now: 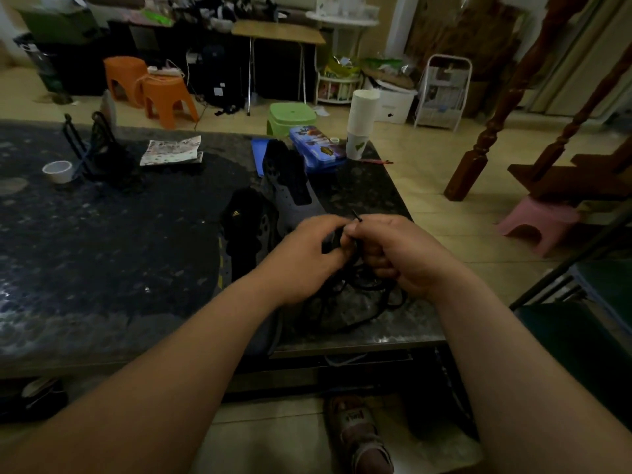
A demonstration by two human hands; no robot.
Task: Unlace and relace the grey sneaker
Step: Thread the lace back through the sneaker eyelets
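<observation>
The grey sneaker (290, 196) lies on the dark stone table (102, 234), toe pointing away, its black tongue pulled open and its eyelets bare of lace. A black lace (369, 285) lies in loose loops on the table under my hands. My left hand (307, 254) and my right hand (393, 251) meet just in front of the sneaker's heel. Both pinch the lace, and its tip pokes up between them. The heel end of the shoe is hidden behind my hands.
A second dark shoe (242, 230) with a gold logo lies left of the sneaker. Behind it are a blue box (318, 152), a stack of paper cups (360, 121) and a crumpled paper (174, 150). A tape roll (58, 171) sits far left. The table's front edge (342, 347) is near.
</observation>
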